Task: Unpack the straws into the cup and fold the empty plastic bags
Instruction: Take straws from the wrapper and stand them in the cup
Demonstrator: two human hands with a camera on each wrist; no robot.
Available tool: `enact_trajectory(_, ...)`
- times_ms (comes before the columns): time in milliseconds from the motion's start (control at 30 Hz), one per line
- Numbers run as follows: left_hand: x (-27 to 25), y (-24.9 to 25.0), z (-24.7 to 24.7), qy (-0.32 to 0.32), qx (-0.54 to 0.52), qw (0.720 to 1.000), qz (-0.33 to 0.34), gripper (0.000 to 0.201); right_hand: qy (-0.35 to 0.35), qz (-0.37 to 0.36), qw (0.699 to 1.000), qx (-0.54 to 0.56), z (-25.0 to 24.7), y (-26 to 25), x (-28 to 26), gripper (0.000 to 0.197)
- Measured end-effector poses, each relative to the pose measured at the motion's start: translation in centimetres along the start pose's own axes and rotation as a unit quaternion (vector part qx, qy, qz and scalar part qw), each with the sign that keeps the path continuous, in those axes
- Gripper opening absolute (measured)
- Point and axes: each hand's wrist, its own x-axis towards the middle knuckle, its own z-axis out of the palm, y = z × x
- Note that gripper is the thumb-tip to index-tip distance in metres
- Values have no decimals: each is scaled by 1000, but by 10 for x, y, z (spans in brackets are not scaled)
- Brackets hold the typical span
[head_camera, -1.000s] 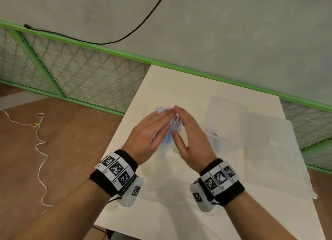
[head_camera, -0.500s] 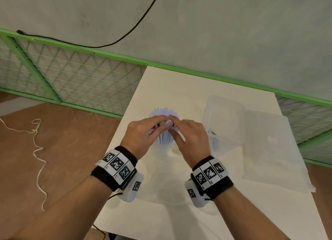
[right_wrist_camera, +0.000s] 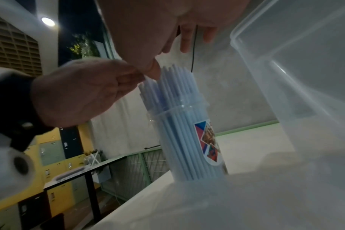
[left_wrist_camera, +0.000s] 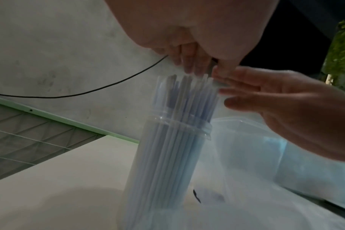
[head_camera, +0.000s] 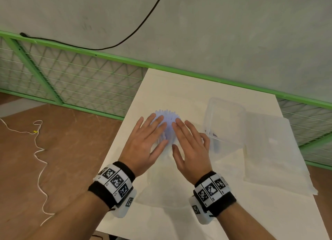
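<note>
A tall clear cup [left_wrist_camera: 167, 163] with a colourful label [right_wrist_camera: 209, 140] stands upright on the white table [head_camera: 179, 89], packed with pale blue straws [head_camera: 168, 116]. The straw tips stick out above its rim. My left hand [head_camera: 145, 141] and right hand [head_camera: 188, 142] lie side by side over the straw tops. Both sets of fingers are straight and touch the tips. In the head view the hands hide most of the cup. An empty clear plastic bag [head_camera: 161, 191] lies flat on the table just in front of the cup, below my wrists.
A clear plastic box [head_camera: 224, 124] stands just right of the cup, close to my right hand, with its lid [head_camera: 274, 157] lying beyond it. The table's left edge runs near my left wrist. A green mesh fence [head_camera: 71, 81] and grey wall stand behind.
Half a second ago both hands had their fingers curled at the straw tops. The fingers have now straightened and spread flat over the bundle.
</note>
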Motion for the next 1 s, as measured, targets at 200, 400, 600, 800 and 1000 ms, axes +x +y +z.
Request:
enact_trajectory(200,-20,8,1,-121,125,985,-15,56,-61,-30,997,-39,0,-5,-8,70)
enact_trajectory(400,-15,19,-17,-86,83,992,-39,62,-92,-34,995,-26,-20,-17,8,78)
enact_trajectory(600,-14,1,-11,-108,49,982,-145,67,-181,-50,981,-48,-13,-14,1,81)
enact_trajectory(800,-6,-10,3,-171,-31,978,-119,62,-214,1,977,2,-16,-18,19,79)
enact_trajectory(1000,-9,-11,-11,-150,-203,959,-131,58,-232,-17,973,8,-35,-13,52,76)
